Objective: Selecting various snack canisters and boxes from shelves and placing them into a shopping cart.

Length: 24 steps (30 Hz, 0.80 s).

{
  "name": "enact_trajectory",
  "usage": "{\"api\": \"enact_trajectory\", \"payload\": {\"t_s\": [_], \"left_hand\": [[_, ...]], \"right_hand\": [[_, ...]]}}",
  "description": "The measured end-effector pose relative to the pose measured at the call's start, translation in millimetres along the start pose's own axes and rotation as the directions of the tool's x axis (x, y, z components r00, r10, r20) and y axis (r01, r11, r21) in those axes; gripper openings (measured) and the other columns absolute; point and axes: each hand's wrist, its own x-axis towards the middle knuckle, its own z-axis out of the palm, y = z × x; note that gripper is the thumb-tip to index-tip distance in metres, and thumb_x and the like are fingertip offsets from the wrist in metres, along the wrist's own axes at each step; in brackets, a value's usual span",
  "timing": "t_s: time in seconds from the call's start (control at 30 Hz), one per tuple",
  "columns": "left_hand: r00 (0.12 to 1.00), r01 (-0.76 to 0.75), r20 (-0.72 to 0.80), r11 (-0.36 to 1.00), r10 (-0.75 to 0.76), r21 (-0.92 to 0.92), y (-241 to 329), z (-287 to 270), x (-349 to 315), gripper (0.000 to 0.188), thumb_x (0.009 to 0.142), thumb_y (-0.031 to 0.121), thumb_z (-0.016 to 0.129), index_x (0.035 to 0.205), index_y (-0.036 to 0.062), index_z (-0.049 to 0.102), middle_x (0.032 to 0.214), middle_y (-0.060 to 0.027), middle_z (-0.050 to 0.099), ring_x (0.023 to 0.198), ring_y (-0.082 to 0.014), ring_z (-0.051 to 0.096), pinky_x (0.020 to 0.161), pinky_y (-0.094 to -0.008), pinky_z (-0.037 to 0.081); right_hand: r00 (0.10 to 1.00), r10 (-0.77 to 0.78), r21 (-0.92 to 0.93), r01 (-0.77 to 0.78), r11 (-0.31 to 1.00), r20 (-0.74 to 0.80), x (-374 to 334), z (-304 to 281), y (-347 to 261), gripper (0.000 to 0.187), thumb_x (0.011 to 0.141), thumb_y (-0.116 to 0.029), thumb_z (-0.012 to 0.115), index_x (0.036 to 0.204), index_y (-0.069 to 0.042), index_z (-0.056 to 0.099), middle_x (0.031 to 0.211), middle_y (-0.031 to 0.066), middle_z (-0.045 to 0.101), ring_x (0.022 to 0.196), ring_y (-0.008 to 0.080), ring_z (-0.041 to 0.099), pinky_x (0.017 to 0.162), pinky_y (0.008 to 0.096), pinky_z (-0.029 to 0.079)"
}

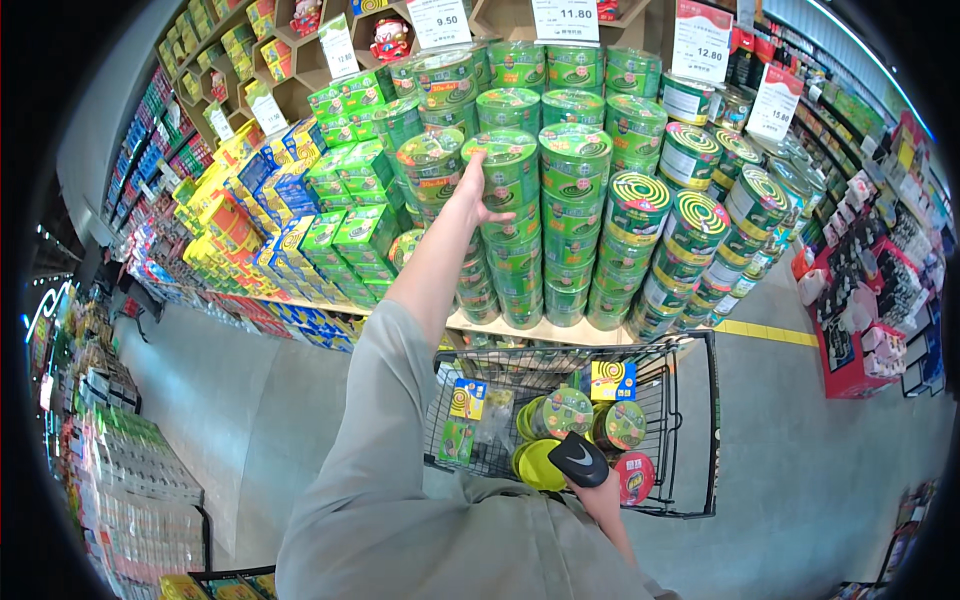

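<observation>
My left arm, in a grey sleeve, stretches forward to a display of mosquito coils. My left hand [474, 190] is closed round the side of a green mosquito coil tub [513, 182] at the top of a front stack. One finger reaches its lid edge, another lies across its front, and the rest are hidden. Low in the view, my right hand [600, 497] grips a black handheld scanner [579, 459] above a shopping cart [714, 430]. In the cart lie several green round tubs [567, 412], a yellow lid [540, 465], a red round tub [634, 478] and flat coil boxes [613, 380].
Green-and-yellow coil tins [696, 222] stand stacked right of the tubs. Green boxes [365, 230] and blue-yellow boxes [283, 190] pile up on the left. Price signs [566, 22] rise above the goods. Grey floor [790, 440] surrounds the cart; a red display stand [850, 340] is at right.
</observation>
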Motion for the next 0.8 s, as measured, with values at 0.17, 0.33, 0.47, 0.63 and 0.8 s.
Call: {"api": "enact_trajectory", "payload": {"t_s": [0.17, 0.33, 0.47, 0.63, 0.8], "left_hand": [[0.999, 0.039, 0.022, 0.999, -0.038, -0.035, 1, -2, 10, 0.079, 0.083, 0.049, 0.06, 0.145, 0.0142, 0.025, 0.145, -0.0186, 0.027, 0.13, -0.042, 0.033, 0.094, -0.0598, 0.045], [0.998, 0.01, 0.065, 0.999, -0.007, -0.047, -3, -6, 5, 0.079, 0.079, 0.046, 0.065, 0.142, 0.0163, 0.028, 0.143, -0.0163, 0.03, 0.128, -0.0361, 0.035, 0.092, -0.0584, 0.045], [0.997, -0.007, 0.08, 0.999, 0.01, -0.039, -4, -15, 12, 0.078, 0.078, 0.046, 0.066, 0.141, 0.0163, 0.031, 0.143, -0.0137, 0.03, 0.127, -0.0335, 0.036, 0.092, -0.0587, 0.043], [0.994, -0.015, 0.106, 0.999, 0.02, -0.047, -10, -15, 9, 0.08, 0.078, 0.048, 0.066, 0.142, 0.0168, 0.03, 0.144, -0.0135, 0.03, 0.128, -0.0328, 0.036, 0.093, -0.0576, 0.043], [0.983, 0.048, 0.176, 0.999, -0.05, 0.016, -4, -23, 17, 0.086, 0.076, 0.061, 0.062, 0.142, 0.0161, 0.029, 0.143, -0.0154, 0.029, 0.126, -0.0351, 0.036, 0.09, -0.0575, 0.044]], "right_hand": [[1.0, 0.018, -0.002, -0.018, 1.0, -0.019, 1, 5, 3, 0.041, 0.071, -0.012, 0.08, 0.106, 0.002, 0.066, 0.098, 0.013, 0.071, 0.092, 0.0183, 0.069, 0.08, 0.0313, 0.052], [1.0, 0.019, 0.002, -0.019, 1.0, 0.009, 11, 18, 4, 0.043, 0.071, -0.011, 0.079, 0.11, 0.002, 0.065, 0.102, 0.0128, 0.071, 0.095, 0.018, 0.068, 0.083, 0.0307, 0.052], [0.996, -0.084, 0.002, 0.084, 0.996, 0.034, 14, 35, -3, 0.043, 0.072, -0.012, 0.079, 0.111, 0.001, 0.064, 0.102, 0.0124, 0.071, 0.096, 0.0177, 0.068, 0.083, 0.0305, 0.052], [0.999, -0.032, -0.019, 0.032, 0.999, 0.033, 12, 49, -11, 0.039, 0.072, -0.012, 0.079, 0.106, 0.002, 0.066, 0.097, 0.0119, 0.071, 0.09, 0.0172, 0.068, 0.08, 0.031, 0.052], [0.999, -0.021, -0.053, 0.023, 0.998, 0.037, 7, 60, -17, 0.04, 0.073, -0.013, 0.079, 0.108, 0.002, 0.065, 0.099, 0.0122, 0.071, 0.091, 0.0173, 0.068, 0.081, 0.0314, 0.051]]}}
